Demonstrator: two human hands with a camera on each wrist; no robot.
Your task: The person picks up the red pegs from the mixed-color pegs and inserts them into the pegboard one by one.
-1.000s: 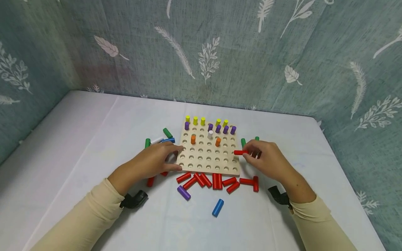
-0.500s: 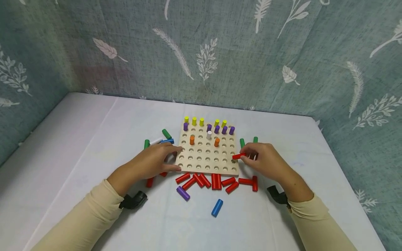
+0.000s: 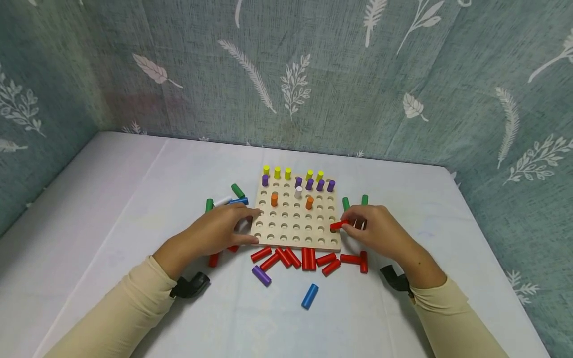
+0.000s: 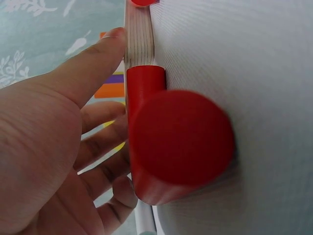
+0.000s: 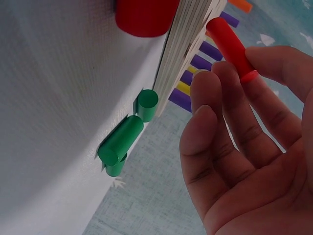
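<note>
A square wooden pegboard [image 3: 284, 231] with rows of round holes lies on the white-covered table. My right hand [image 3: 376, 226] pinches a red peg [image 3: 338, 225] between thumb and fingertips over the board's right side. In the right wrist view this red peg [image 5: 230, 46] slants, its free end close to the board. My left hand [image 3: 219, 226] rests against the board's left edge with thumb and fingers spread apart; the left wrist view shows the thumb at the board's side. Yellow, purple, orange and white pegs stand in the farther holes, such as an orange peg [image 3: 274, 200].
Several loose red pegs [image 3: 309, 259] lie along the board's near edge, with a purple peg [image 3: 261, 275] and a blue peg [image 3: 310, 297] nearer. Green pegs [image 3: 364, 200] lie beyond the right hand. Green, white and blue pegs [image 3: 239, 201] lie left of the board.
The right hand has shifted slightly down and left with the red peg, which has gone from nearly level to tilted, its free end lower at a hole. The left hand stays put.
</note>
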